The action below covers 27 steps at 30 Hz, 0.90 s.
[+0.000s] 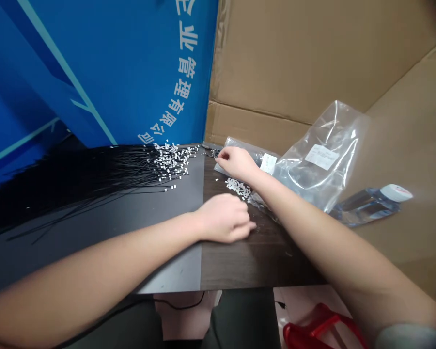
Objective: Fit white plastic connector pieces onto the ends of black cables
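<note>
My left hand [225,217] rests on the dark tabletop [240,257] with its fingers curled into a loose pinch; what they hold is hidden. My right hand [236,162] reaches farther back, fingers bent and pinched beside a small clear bag [256,154], at the far end of a little heap of white connectors [238,187]. A large spread of thin black wires [76,179] with white end connectors [172,162] lies to the left.
A big clear plastic bag [321,160] with a white label leans at the right. A plastic water bottle [370,203] lies beside it. Cardboard walls [294,63] and a blue printed panel [112,68] enclose the back. A red object [312,329] sits below the table edge.
</note>
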Motion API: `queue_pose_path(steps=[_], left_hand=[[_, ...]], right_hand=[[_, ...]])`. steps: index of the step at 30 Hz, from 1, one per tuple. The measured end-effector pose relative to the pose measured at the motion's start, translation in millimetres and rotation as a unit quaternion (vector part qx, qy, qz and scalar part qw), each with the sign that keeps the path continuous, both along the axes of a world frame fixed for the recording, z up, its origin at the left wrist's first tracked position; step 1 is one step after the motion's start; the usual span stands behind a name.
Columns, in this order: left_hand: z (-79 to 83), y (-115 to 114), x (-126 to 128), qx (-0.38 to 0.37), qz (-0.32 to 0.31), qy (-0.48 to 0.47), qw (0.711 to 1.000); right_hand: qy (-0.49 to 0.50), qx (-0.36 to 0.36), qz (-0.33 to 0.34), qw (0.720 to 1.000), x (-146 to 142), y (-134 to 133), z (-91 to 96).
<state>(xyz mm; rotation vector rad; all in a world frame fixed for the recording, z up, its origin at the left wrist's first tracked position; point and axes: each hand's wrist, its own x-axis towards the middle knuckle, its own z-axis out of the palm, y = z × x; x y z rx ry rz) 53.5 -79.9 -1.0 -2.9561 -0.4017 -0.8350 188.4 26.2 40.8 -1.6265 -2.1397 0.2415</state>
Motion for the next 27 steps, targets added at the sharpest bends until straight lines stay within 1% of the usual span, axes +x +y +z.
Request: queue_pose_path(steps=[1, 2, 3, 6, 8, 11, 15, 19, 21, 22, 24, 25, 27], left_hand=[[-6.3, -4.1, 2.1, 0.007, -0.053, -0.01, 0.999], [-11.1, -6.6, 2.6, 0.01, -0.081, -0.021, 0.996], [-14.1, -7.6, 2.2, 0.014, -0.094, -0.033, 0.995], [-15.3, -5.3, -0.8, 0.018, -0.079, -0.064, 0.995], [-13.7, -3.1, -1.6, 0.013, -0.071, -0.067, 0.995], [-13.7, -2.6, -0.1, 0.002, -0.078, -0.051, 0.996], [-16.7, -3.0, 2.9, -0.008, -0.072, -0.036, 0.997], [-17.9, -1.2, 3.1, -0.011, -0.063, -0.044, 0.997], [-17.2, -0.4, 2.5, -0.015, -0.064, -0.043, 0.997], [-16.5, -0.1, 2.2, -0.02, -0.064, -0.039, 0.997], [-15.1, 0.6, 1.6, -0.035, -0.059, -0.03, 0.997], [-14.3, 1.0, 1.3, -0.044, -0.053, -0.026, 0.997], [-12.6, 2.2, 0.1, -0.067, -0.036, -0.018, 0.997]], right_hand=[[-0.056, -0.005, 0.008, 0.998, -6.0, 12.0, 2.2], [-0.119, -0.006, 0.009, 0.993, -12.5, 23.5, 2.9], [-0.187, -0.003, 0.012, 0.982, -19.3, 33.9, 2.2], [-0.242, 0.008, 0.018, 0.97, -37.7, 55.2, -6.8], [-0.258, 0.014, 0.016, 0.966, -45.7, 61.4, -14.5], [-0.267, 0.024, 0.012, 0.963, -50.2, 64.4, -21.6], [-0.257, 0.035, -0.003, 0.966, -48.8, 64.5, -22.9], [-0.241, 0.055, -0.02, 0.969, -44.3, 61.5, -19.7], [-0.198, 0.081, -0.033, 0.976, -39.6, 61.1, -14.0], [-0.148, 0.101, -0.041, 0.983, -36.5, 61.5, -9.3], [0.002, 0.141, -0.054, 0.989, -29.0, 62.5, 4.7], [0.091, 0.158, -0.05, 0.982, -24.6, 62.1, 14.2], [0.262, 0.177, -0.028, 0.948, -13.8, 56.5, 37.2]])
